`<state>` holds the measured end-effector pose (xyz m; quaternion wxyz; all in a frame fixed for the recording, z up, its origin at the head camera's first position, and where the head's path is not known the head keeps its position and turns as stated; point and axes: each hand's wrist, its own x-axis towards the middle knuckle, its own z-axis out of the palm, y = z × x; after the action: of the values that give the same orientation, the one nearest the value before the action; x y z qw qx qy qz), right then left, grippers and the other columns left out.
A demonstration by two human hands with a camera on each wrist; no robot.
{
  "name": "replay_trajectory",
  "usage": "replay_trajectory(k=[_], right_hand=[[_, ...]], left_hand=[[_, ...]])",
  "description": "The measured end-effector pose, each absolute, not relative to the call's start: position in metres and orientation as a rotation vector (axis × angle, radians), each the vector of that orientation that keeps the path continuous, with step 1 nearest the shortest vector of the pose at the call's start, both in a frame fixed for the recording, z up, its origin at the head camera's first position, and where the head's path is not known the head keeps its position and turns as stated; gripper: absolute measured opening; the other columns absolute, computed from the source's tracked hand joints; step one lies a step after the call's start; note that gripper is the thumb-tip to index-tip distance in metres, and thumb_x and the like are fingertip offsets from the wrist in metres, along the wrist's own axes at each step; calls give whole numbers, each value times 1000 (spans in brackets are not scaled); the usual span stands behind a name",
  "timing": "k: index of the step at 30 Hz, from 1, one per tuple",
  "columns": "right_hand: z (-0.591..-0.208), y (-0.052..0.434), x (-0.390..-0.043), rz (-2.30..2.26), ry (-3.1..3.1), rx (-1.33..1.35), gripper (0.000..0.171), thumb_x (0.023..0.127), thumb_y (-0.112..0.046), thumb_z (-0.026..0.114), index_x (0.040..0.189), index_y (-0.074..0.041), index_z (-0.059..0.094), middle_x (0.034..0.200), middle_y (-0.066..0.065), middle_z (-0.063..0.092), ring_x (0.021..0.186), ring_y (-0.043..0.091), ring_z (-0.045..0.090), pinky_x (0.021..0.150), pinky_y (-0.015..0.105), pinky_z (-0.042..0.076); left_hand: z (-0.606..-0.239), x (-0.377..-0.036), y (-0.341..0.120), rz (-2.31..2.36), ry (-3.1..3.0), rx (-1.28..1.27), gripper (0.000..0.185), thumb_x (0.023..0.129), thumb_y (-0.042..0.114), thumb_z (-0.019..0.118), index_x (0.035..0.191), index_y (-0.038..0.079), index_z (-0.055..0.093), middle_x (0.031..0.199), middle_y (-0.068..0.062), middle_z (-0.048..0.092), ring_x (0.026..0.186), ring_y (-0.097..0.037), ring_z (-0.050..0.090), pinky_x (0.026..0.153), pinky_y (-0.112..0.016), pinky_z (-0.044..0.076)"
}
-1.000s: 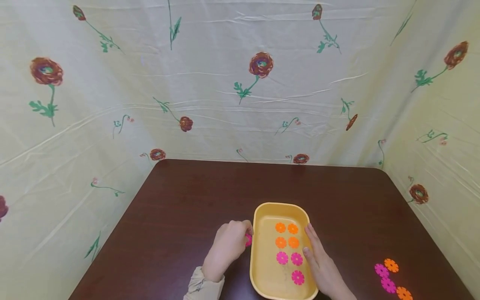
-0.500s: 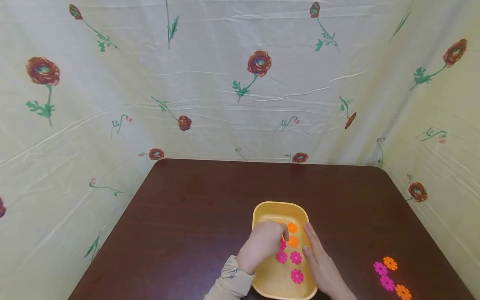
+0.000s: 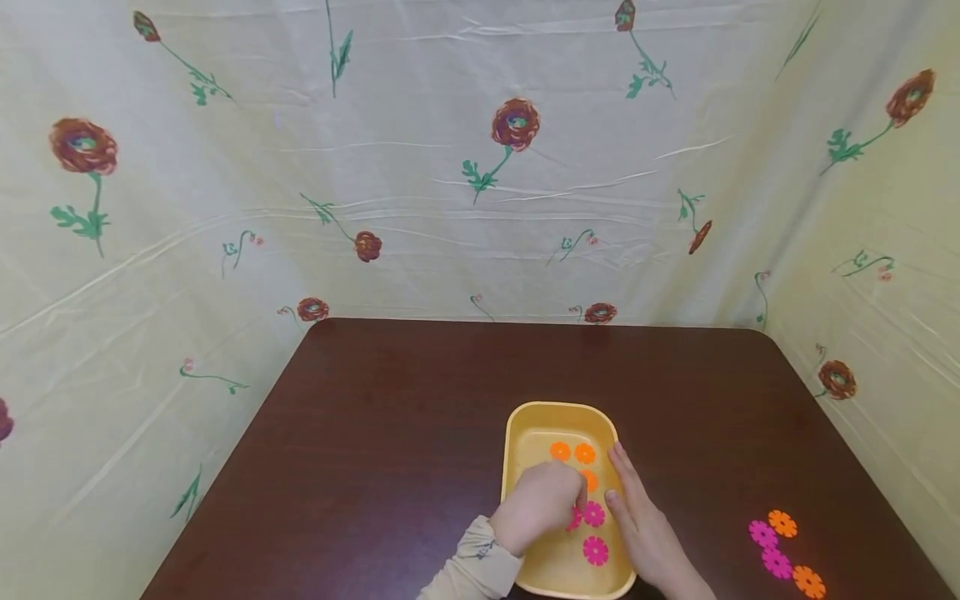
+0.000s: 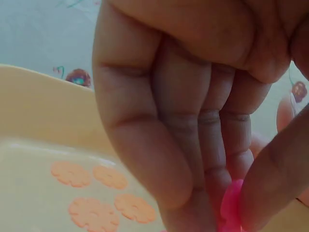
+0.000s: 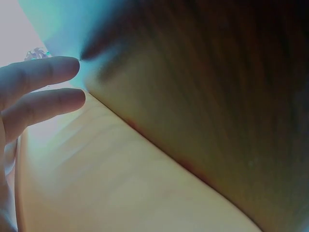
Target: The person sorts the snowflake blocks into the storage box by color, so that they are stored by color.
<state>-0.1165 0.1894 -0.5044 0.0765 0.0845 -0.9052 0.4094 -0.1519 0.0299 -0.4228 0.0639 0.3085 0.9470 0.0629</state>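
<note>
The head view looks forward and down from above at the table [image 3: 390, 417] and far curtain. Both wrist views sit very close, sharing the yellow tray [image 3: 517, 425] [image 4: 43, 101] [image 5: 96, 179].

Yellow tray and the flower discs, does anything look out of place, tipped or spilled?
Nothing stands out. The yellow tray sits flat, its discs in tidy pairs, four loose discs on the table at right. The left hand pinches a pink disc.

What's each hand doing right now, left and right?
Left hand: closed, pinching a pink flower piece over the yellow tray.
Right hand: open, fingers straight, resting against the tray's right rim, holding nothing.
</note>
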Motion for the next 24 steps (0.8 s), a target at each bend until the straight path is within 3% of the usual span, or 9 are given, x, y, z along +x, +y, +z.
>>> replay_trajectory(k=[8,19,24], right_hand=[[-507,190,-117,1225,-2717,239,51,97,-23,43,144,-15,26,151,3,20,123,38,41,87,56,40],[-507,188,-115,1234,-2703,246,51,96,-21,44,144,-14,27,151,4,21,124,39,40,88,58,39],[-508,188,-116,1241,-2708,240,51,96,-22,45,144,-14,27,151,4,21,123,39,41,88,58,39]], left_hand=[[-434,-150,39,52,2788,828,20,70,11,73,61,18,57,62,6,54,55,-9,48,47,-24,40],[-447,-146,46,-35,2723,745,15,71,15,73,65,15,59,68,4,57,62,-11,51,57,-27,46],[-453,-143,49,-54,2731,749,13,72,15,72,65,15,60,65,3,56,56,-11,48,53,-26,45]])
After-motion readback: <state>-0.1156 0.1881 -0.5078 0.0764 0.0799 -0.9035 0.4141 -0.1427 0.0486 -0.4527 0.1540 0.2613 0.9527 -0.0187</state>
